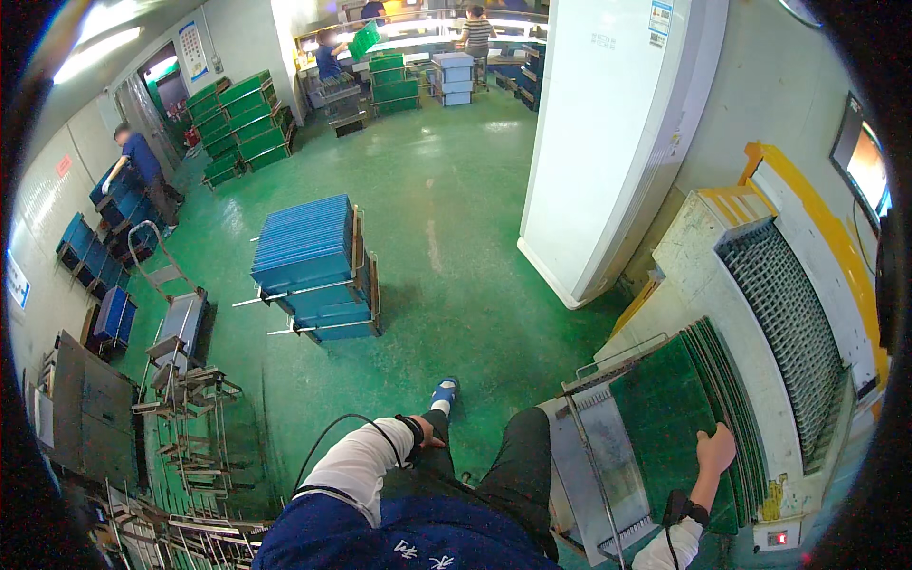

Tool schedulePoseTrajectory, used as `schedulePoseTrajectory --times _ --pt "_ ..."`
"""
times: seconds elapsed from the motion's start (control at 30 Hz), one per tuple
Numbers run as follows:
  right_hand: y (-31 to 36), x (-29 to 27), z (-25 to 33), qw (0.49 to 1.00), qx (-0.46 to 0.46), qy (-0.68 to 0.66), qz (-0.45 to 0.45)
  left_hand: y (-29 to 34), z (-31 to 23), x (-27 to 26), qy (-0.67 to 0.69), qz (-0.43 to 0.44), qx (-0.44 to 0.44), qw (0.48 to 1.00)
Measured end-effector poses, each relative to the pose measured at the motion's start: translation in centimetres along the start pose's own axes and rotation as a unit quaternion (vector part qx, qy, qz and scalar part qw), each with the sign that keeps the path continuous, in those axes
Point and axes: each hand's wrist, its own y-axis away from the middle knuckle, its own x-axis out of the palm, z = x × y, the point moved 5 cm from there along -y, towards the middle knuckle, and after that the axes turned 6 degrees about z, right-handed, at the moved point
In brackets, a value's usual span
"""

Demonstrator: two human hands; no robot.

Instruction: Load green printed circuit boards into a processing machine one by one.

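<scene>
On the right, a row of upright green panels (pixel 665 389) stands in a metal rack (pixel 581 427). My right hand (pixel 717 451) is at the front green panel, with its thumb on the near side and its fingers curled at the edge, partly out of sight. Beside that panel, toward my leg, lies a pale translucent sheet (pixel 598 465). My left hand (pixel 432 432) hangs near my left leg, apart from the panels. Its fingers are mostly hidden, and nothing shows in it. Dark bands with cables circle both wrists.
A machine with a curved mesh bed (pixel 788 332) stands right of the panels. Ahead are a tall white cabinet (pixel 608 142) and a stack of blue trays (pixel 309 256). A trolley (pixel 180 323) and metal racks (pixel 190 427) stand left. Green crates (pixel 252 119) and several people are farther off.
</scene>
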Motion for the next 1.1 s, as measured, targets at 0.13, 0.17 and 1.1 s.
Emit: schedulePoseTrajectory --times 0.13,0.17,1.1 --pt "0.1 0.1 -1.0 1.000 0.023 0.010 0.014 2.1 -2.1 -1.8 0.005 -0.003 -0.010 1.000" --pt "0.1 0.2 -1.5 1.000 0.026 0.007 0.017 2.7 -2.4 -2.2 0.022 0.000 -0.028 0.999" --pt "0.4 -0.5 -0.2 1.000 0.008 -0.009 -0.006 0.9 -1.4 -0.8 -0.031 0.053 -0.005 0.998"
